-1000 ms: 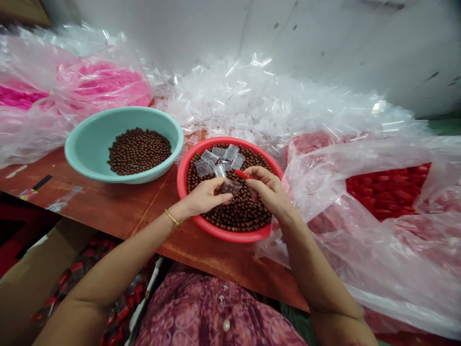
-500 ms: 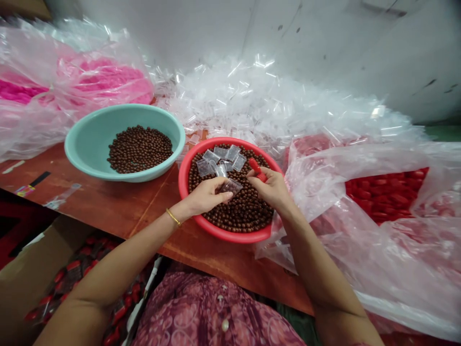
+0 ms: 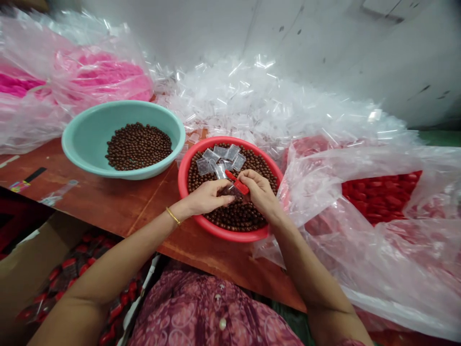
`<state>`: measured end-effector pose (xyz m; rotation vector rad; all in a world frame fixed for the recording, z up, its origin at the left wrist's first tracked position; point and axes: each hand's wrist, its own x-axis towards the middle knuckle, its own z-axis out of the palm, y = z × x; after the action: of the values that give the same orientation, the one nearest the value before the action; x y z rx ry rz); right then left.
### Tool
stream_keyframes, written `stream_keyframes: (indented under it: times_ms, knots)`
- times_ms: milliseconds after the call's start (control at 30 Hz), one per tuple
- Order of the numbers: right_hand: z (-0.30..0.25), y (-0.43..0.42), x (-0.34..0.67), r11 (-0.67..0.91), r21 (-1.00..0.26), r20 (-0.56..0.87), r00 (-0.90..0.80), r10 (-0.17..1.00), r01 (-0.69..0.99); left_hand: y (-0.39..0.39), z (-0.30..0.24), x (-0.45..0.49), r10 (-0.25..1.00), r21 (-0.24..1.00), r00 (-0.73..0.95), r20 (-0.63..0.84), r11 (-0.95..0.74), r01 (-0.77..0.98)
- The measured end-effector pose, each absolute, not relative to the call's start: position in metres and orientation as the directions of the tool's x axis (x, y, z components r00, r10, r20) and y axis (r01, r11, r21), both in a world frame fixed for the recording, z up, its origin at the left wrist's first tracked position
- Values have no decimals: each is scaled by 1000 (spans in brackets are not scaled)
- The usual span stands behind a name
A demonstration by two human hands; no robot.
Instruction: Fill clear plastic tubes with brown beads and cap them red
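Observation:
My left hand [image 3: 209, 196], with a gold bangle at the wrist, pinches a small clear plastic container [image 3: 234, 193] with dark beads inside. My right hand [image 3: 258, 191] grips a red plastic cap [image 3: 237, 182] right at the container's upper end; whether it is seated on it I cannot tell. Both hands are over a red basin [image 3: 183, 185] of round brown beads [image 3: 248, 218]. Several clear flat containers [image 3: 219, 154] lie on the beads toward the back of the basin.
Left of the red basin stands a teal basin [image 3: 82, 129] with more brown beads. Clear containers [image 3: 252, 101] are heaped along the wall. Plastic bags hold red caps [image 3: 378, 194] at right and pink pieces [image 3: 104, 77] at left. A carton [image 3: 39, 254] below holds red-capped containers [image 3: 115, 310].
My right hand has moved left, bringing the red cap against the container in my left hand. The left hand has hardly moved. The view has shifted slightly.

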<state>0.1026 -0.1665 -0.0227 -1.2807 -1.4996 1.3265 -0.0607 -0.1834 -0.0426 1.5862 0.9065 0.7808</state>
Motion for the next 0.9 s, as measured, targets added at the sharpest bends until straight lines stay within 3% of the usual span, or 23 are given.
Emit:
stream_keyframes:
  times_ms: [167, 300, 500, 700, 800, 900]
  knots:
    - [-18, -170, 110, 173, -930, 83, -274, 958, 324, -184, -43, -61, 870, 981, 491, 49, -133, 138]
    - [-6, -170, 121, 401, -786, 179, -447, 876, 470, -183, -43, -61, 886, 968, 461, 46, -153, 198]
    - [5, -177, 120, 634, -435, 211, -612, 762, 639, -182, -43, -60, 888, 963, 456, 59, -171, 208]
    - [-10, -189, 103, 616, 50, 416, -577, 703, 786, -179, -48, -59, 920, 969, 387, 67, -152, 194]
    - [-14, -190, 100, 672, 91, 482, -623, 616, 735, -179, -53, -58, 940, 991, 336, 63, -100, 94]
    - [-13, -191, 101, 720, -11, 541, -601, 588, 694, -179, -56, -57, 943, 997, 325, 64, -72, 15]
